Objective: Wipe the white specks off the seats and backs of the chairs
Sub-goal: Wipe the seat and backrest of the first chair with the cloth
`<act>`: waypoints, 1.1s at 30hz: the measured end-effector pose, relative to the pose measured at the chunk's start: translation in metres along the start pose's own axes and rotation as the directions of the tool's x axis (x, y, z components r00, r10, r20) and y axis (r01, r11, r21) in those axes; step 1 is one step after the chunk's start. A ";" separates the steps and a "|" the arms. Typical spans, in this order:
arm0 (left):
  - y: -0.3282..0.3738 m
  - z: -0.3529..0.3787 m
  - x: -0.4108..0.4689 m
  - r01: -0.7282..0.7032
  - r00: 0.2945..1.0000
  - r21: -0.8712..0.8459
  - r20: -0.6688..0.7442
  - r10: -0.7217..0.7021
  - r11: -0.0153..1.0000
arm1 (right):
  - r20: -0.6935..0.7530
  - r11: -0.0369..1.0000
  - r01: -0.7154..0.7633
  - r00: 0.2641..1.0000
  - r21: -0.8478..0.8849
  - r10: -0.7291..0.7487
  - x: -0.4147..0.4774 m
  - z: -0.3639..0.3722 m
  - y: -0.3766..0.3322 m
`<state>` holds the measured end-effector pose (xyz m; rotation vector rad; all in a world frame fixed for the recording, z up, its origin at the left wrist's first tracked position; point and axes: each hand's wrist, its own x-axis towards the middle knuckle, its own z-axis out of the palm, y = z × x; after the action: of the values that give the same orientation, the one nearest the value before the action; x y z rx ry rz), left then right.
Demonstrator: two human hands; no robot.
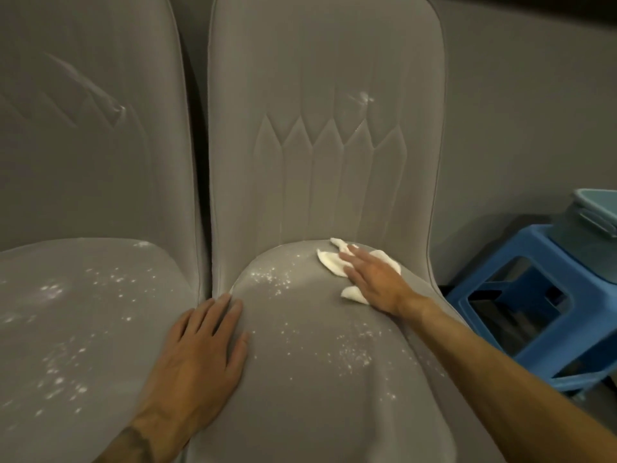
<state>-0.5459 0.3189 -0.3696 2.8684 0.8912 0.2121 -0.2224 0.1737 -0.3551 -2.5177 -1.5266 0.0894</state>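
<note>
Two grey upholstered chairs stand side by side. The right chair (pixel 320 379) has white specks (pixel 270 279) scattered over its seat and a white smear (pixel 362 96) on its back. The left chair (pixel 83 329) is speckled across its seat, with a white streak (pixel 96 91) on its back. My right hand (pixel 370 279) presses a white cloth (pixel 330 260) flat against the rear of the right seat, fingers straight. My left hand (pixel 203 349) rests flat on the left front edge of the right seat, fingers spread.
A blue plastic stool (pixel 534 295) stands right of the chairs, with a teal bucket-like container (pixel 591 215) on top of it. A grey wall (pixel 521 111) runs behind. The two chairs touch with only a narrow gap between them.
</note>
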 end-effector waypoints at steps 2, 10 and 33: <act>0.000 0.000 0.000 -0.006 1.000 -0.003 -0.010 0.006 1.000 | 0.000 0.999 -0.027 1.000 -0.028 0.027 0.020 0.004 -0.021; -0.005 0.003 0.000 -0.016 1.000 0.002 0.003 0.016 1.000 | 0.008 0.982 0.183 0.983 0.054 -0.184 0.001 0.012 -0.036; -0.009 0.007 0.000 -0.025 0.999 -0.005 -0.027 0.025 1.000 | 0.004 0.994 0.111 0.994 0.008 -0.111 0.007 0.015 -0.049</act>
<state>-0.5499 0.3260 -0.3779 2.8797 0.8580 0.2554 -0.2642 0.2037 -0.3593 -2.4218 -1.6611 0.0847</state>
